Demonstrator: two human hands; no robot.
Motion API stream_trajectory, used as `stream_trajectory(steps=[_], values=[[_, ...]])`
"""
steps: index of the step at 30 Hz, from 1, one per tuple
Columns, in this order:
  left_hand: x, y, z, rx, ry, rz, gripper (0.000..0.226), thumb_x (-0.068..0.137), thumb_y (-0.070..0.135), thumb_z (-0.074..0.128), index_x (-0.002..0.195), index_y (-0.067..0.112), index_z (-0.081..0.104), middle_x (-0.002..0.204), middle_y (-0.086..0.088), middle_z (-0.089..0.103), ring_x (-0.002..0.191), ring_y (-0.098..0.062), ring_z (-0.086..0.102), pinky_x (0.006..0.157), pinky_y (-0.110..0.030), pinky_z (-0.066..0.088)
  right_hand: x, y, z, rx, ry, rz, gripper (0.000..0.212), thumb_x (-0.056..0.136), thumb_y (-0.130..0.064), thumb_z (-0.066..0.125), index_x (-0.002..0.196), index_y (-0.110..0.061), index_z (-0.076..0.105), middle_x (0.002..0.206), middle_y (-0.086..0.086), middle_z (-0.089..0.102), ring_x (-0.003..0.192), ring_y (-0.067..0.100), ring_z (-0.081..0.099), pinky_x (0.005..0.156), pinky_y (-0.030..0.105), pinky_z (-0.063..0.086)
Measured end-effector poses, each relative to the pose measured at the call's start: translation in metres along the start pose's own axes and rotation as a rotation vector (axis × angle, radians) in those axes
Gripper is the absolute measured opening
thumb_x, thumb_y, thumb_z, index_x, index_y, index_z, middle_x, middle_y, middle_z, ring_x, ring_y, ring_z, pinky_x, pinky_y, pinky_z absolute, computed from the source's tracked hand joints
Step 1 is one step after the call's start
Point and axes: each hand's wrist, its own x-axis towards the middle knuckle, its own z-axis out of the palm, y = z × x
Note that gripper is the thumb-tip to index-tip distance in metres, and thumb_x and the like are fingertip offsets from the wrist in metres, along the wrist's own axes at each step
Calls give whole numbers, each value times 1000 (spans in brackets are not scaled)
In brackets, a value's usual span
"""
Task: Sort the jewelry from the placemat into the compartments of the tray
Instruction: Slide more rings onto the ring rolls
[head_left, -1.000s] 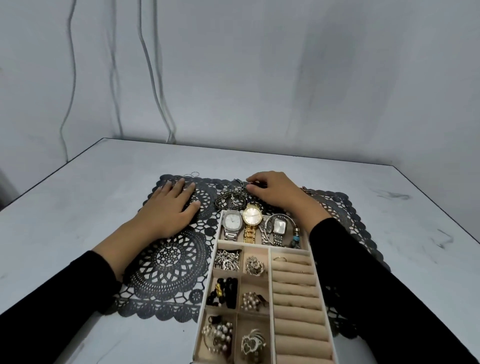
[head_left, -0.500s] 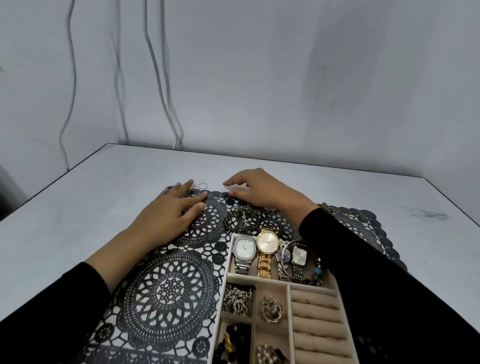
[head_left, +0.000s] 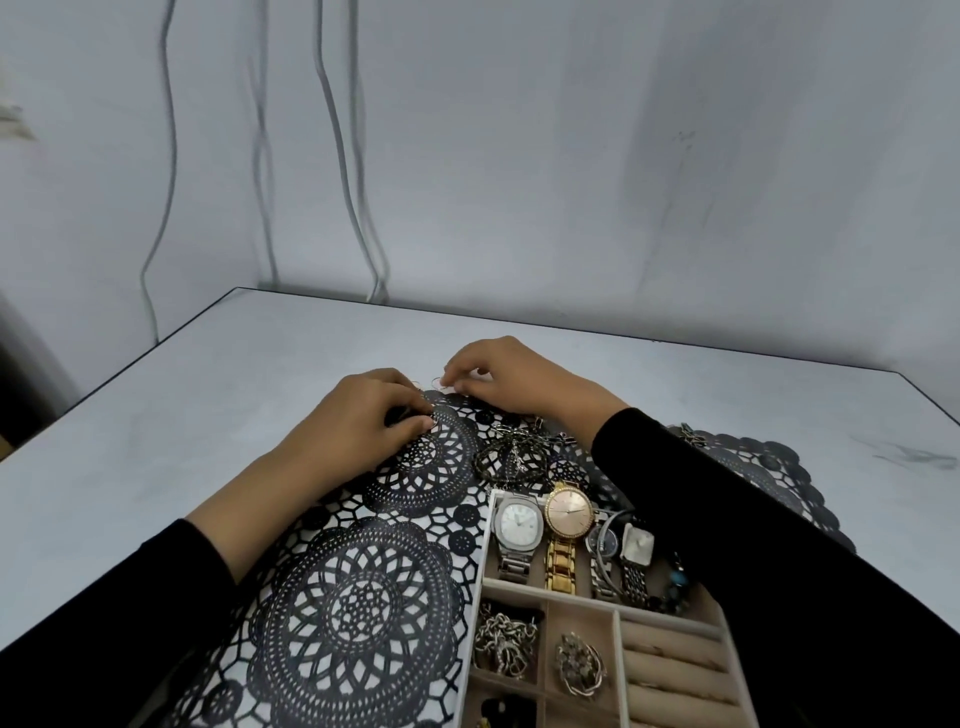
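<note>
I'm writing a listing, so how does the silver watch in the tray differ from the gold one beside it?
The silver watch has a rounded-square case and white dial; the gold watch has a round case and pinkish dial. The silver watch's band is steel-coloured, the gold watch's golden. Both lie face up in the tray's far compartment.

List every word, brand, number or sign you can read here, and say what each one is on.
No text in this view can be read.
Silver watch: dial markings too small and blurred to read.
Gold watch: any brand or numerals on the dial are unreadable.
Dark-dial watch and white-dial watch: too small to read.
Placemat, tray, table: no lettering shows.
</note>
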Motion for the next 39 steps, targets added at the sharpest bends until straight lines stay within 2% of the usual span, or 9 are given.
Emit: stream_trajectory(steps=[2, 5, 10, 13, 18, 23, 26, 33, 39], values=[[3, -1, -1, -1, -27, 5, 16, 88, 31, 69, 100, 24, 76, 102, 12, 64, 94, -6, 59, 84, -21, 44, -1, 3, -3, 21, 15, 24, 13, 87, -15, 64, 97, -14, 73, 103, -1, 69, 98, 12, 59, 90, 28, 46], [6, -2, -3, -12, -56, 9, 13, 86, 30, 71, 97, 24, 75, 97, 12, 63, 90, -4, 58, 82, -23, 45, 2, 7, -3, 73, 29, 45, 15, 85, -17, 68, 99, -15, 72, 100, -3, 68, 93, 10, 60, 87, 26, 48], [9, -6, -3, -61, -71, 25, 12, 86, 29, 72, 96, 24, 74, 96, 13, 63, 89, 1, 57, 79, -10, 41, 11, 6, 0, 57, -31, 38, 18, 86, -20, 68, 104, -20, 71, 101, 1, 61, 95, 13, 59, 88, 26, 46], [7, -11, -1, -115, -55, 43, 11, 85, 29, 73, 96, 26, 73, 97, 15, 64, 92, 1, 58, 79, -5, 38, 16, 5, -5, 14, -84, 54, 13, 86, -20, 67, 99, -20, 68, 95, -4, 57, 91, 12, 56, 82, 25, 45], [3, -15, 2, -194, -18, 83, 14, 85, 25, 74, 99, 24, 72, 95, 14, 68, 95, -2, 62, 82, -10, 43, 19, 6, -10, 33, -161, 110, 10, 88, -17, 66, 95, -13, 61, 84, -8, 59, 76, 4, 55, 69, 19, 42], [2, -16, 3, -210, -3, 103, 15, 85, 25, 74, 99, 23, 71, 93, 16, 69, 95, 0, 62, 82, -8, 43, 18, 9, -10, 39, -193, 146, 10, 89, -23, 64, 90, -16, 56, 79, -6, 61, 63, 7, 55, 62, 26, 46], [1, -17, 4, -208, 10, 106, 15, 85, 27, 75, 99, 24, 71, 92, 16, 69, 94, 0, 63, 81, -8, 43, 15, 11, -7, 56, -154, 149, 13, 88, -24, 66, 88, -18, 54, 78, -6, 60, 67, 11, 56, 65, 30, 48], [1, -17, 5, -216, 18, 107, 16, 84, 27, 75, 99, 25, 71, 92, 15, 70, 93, 0, 63, 80, -6, 42, 3, 11, -6, 152, -16, 100, 19, 81, -17, 73, 83, -19, 54, 76, -9, 55, 67, 2, 49, 62, 10, 40], [0, -15, 3, -229, 18, 82, 13, 84, 28, 75, 97, 27, 72, 92, 14, 71, 93, -1, 63, 80, -8, 44, -12, 12, -13, 363, 22, 176, 9, 80, -8, 72, 82, -13, 65, 71, -3, 60, 59, 4, 53, 60, 20, 46]])
